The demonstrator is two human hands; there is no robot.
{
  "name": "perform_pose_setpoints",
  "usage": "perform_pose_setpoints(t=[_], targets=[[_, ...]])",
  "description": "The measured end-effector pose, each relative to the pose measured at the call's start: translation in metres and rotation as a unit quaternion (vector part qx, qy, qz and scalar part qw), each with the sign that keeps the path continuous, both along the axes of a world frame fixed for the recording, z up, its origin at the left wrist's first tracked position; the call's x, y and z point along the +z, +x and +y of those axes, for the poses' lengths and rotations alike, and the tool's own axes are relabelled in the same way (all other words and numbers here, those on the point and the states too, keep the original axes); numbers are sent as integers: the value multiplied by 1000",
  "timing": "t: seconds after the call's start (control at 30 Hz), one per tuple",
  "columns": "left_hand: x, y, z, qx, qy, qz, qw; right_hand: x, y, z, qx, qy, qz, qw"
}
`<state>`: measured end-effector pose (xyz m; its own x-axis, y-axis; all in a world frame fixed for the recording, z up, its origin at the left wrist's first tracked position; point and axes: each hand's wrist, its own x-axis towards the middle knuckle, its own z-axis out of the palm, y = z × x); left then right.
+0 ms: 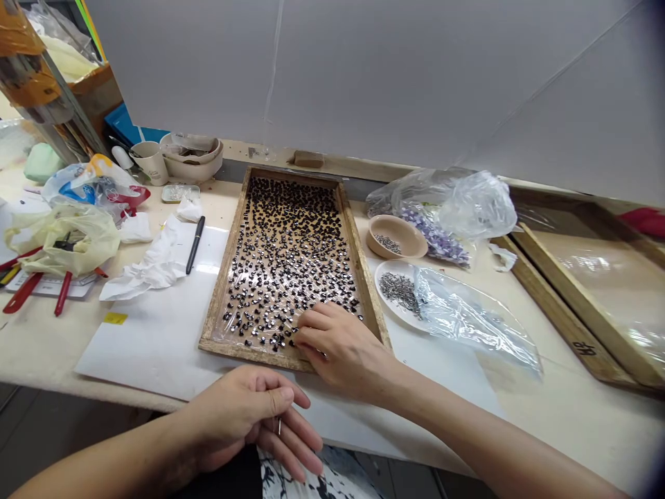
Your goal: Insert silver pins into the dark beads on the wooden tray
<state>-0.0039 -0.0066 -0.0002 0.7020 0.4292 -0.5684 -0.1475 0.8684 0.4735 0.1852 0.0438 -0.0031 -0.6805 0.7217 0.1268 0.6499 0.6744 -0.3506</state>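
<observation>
My left hand is turned palm up in front of the table edge, its fingers loosely cupped around small shiny metal pins. Over the near right corner of a wooden tray is my right hand, fingers bent down and pinched together. Whatever its fingertips hold is hidden behind the hand. Many small black shiny pieces cover the tray's film-lined bottom, packed closely at the far end and spaced wider at the near end.
Right of the tray stand a white dish of metal pins, a beige bowl and plastic bags. Another wooden tray lies far right. On the left are a black pen, crumpled tissue, a cup and red-handled tools.
</observation>
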Motion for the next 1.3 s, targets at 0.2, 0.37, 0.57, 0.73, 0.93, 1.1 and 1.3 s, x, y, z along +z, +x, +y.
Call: perform_pose_setpoints(t=[0.2, 0.37, 0.57, 0.73, 0.93, 1.1, 1.3], targets=[[0, 1, 0, -8, -8, -3, 1000, 3, -3, 3, 17, 7, -55, 998], [2, 0, 0, -7, -8, 4, 1000, 4, -5, 5, 26, 14, -78, 997], [2, -1, 2, 4, -14, 8, 1000, 2, -5, 4, 29, 27, -83, 996], [8, -4, 11, 42, -25, -7, 999, 8, 2, -2, 3, 51, -60, 997], [13, 0, 21, 93, -45, -38, 994, 28, -3, -23, -32, -3, 124, 992], [15, 7, 23, 127, -47, -51, 990, 20, -13, -33, -25, -16, 153, 988], [12, 11, 19, 125, -46, -30, 991, 16, -11, -43, -37, -33, 185, 982]])
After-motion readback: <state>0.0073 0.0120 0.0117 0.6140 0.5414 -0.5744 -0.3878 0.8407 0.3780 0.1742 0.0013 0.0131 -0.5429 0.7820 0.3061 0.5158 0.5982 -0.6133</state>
